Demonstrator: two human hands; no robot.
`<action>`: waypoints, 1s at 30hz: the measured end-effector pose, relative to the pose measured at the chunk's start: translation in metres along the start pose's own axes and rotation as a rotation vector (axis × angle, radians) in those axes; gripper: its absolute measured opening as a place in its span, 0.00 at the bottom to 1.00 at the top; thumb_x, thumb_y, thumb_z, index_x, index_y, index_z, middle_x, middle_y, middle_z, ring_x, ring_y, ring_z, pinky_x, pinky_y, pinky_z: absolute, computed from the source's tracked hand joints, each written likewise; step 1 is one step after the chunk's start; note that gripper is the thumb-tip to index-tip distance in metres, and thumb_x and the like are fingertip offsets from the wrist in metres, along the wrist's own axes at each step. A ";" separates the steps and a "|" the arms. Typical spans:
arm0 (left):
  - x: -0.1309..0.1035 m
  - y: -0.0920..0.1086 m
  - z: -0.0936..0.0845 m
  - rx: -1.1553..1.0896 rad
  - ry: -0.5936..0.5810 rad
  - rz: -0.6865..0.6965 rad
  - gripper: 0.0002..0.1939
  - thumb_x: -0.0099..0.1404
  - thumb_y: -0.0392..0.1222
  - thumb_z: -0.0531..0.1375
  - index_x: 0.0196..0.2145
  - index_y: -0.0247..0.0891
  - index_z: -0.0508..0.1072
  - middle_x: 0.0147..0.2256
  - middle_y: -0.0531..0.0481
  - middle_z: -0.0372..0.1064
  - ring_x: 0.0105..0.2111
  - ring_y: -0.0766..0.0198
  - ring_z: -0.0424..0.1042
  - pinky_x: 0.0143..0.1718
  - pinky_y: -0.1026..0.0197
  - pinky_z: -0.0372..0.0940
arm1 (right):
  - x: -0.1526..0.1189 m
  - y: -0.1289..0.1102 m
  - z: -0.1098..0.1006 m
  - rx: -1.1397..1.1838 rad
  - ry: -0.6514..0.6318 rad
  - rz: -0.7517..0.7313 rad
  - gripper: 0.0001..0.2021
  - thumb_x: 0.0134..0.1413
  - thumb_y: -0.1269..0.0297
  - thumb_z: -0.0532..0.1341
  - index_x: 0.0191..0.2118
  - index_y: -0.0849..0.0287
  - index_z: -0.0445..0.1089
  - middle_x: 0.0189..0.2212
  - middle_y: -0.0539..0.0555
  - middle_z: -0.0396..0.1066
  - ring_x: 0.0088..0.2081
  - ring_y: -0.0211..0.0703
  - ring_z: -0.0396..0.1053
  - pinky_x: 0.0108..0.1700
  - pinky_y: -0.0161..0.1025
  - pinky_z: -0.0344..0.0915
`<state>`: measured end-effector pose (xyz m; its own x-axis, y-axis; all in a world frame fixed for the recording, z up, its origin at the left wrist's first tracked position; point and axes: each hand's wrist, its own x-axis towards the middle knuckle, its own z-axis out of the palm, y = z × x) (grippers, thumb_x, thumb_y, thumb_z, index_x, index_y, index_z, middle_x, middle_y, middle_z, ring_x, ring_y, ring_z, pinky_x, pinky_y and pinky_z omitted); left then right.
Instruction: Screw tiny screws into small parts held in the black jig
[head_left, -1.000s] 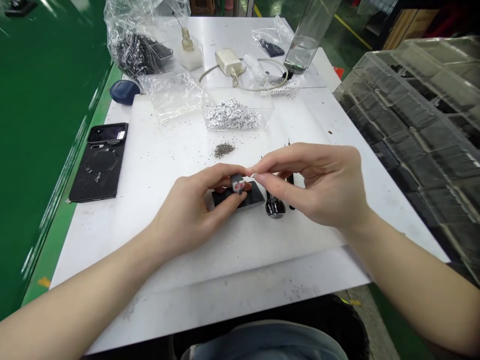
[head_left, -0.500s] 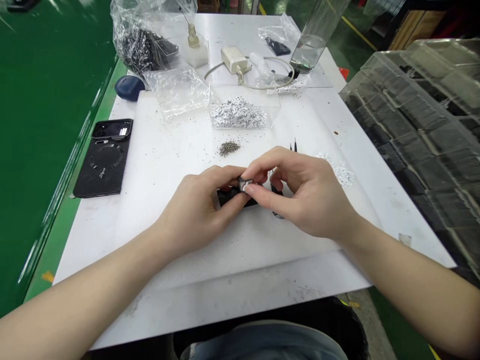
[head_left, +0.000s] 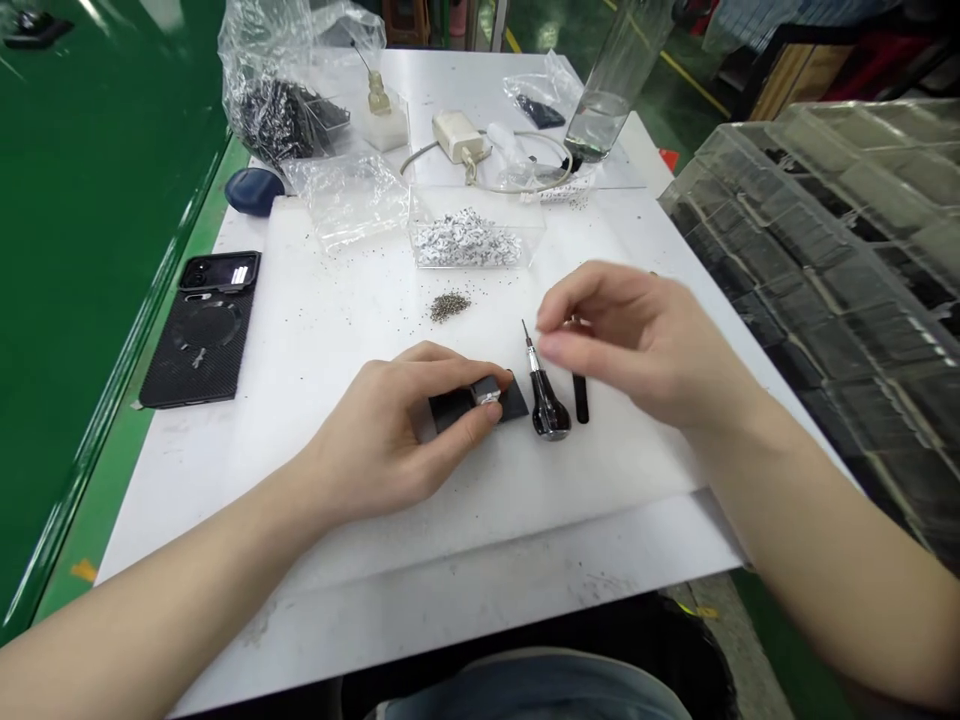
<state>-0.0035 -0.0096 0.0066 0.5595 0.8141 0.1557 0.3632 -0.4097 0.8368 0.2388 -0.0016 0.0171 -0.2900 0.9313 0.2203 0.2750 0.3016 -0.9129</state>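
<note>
Between thumb and forefinger, my left hand (head_left: pixel 397 425) pinches a small dark block (head_left: pixel 486 388) with a white piece at its front. Beneath it lies a flat dark pad (head_left: pixel 514 397), partly hidden by my fingers. My right hand (head_left: pixel 630 340) hovers over the mat, thumb and forefinger slightly apart, with nothing visible between them. Below its fingertips rests a screwdriver (head_left: pixel 550 408) with a black, rounded handle, its tip pointing away from me. Beside it lies a thin black tool (head_left: pixel 581 398), partly covered by my right hand.
Behind my hands are a pile of tiny metal parts (head_left: pixel 450 306) and a clear tray of white pieces (head_left: pixel 469 240). A black phone (head_left: pixel 201 330) lies left. Farther back stand a charger (head_left: pixel 459 136) and a glass container (head_left: pixel 600 115). Compartment boxes (head_left: pixel 825 250) fill the right.
My right hand has let go of the small block and moved right, uncovering the screwdriver. My left hand keeps its pinch on the block. The camera view has shifted slightly.
</note>
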 end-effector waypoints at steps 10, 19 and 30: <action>-0.001 -0.008 0.002 -0.048 0.019 -0.016 0.14 0.71 0.47 0.66 0.50 0.45 0.85 0.48 0.47 0.83 0.47 0.53 0.81 0.53 0.52 0.76 | 0.000 0.016 -0.013 -0.870 0.010 0.236 0.15 0.63 0.62 0.62 0.54 0.55 0.68 0.24 0.48 0.66 0.29 0.47 0.65 0.30 0.43 0.52; 0.001 -0.005 0.003 0.002 0.016 0.021 0.13 0.70 0.44 0.64 0.48 0.43 0.85 0.45 0.47 0.83 0.44 0.53 0.82 0.51 0.51 0.77 | 0.018 -0.003 -0.025 0.216 0.133 0.152 0.19 0.67 0.46 0.56 0.43 0.48 0.82 0.38 0.49 0.84 0.46 0.50 0.81 0.36 0.45 0.71; 0.000 -0.005 0.003 -0.064 0.037 0.086 0.14 0.68 0.36 0.64 0.49 0.36 0.84 0.43 0.44 0.84 0.43 0.56 0.82 0.49 0.54 0.77 | 0.040 0.006 0.025 0.190 0.059 0.189 0.13 0.62 0.50 0.70 0.43 0.54 0.82 0.36 0.54 0.83 0.42 0.44 0.82 0.36 0.36 0.80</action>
<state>-0.0033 -0.0089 0.0008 0.5583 0.7920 0.2468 0.2661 -0.4528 0.8510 0.2066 0.0322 0.0116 -0.1942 0.9794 0.0549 0.1409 0.0832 -0.9865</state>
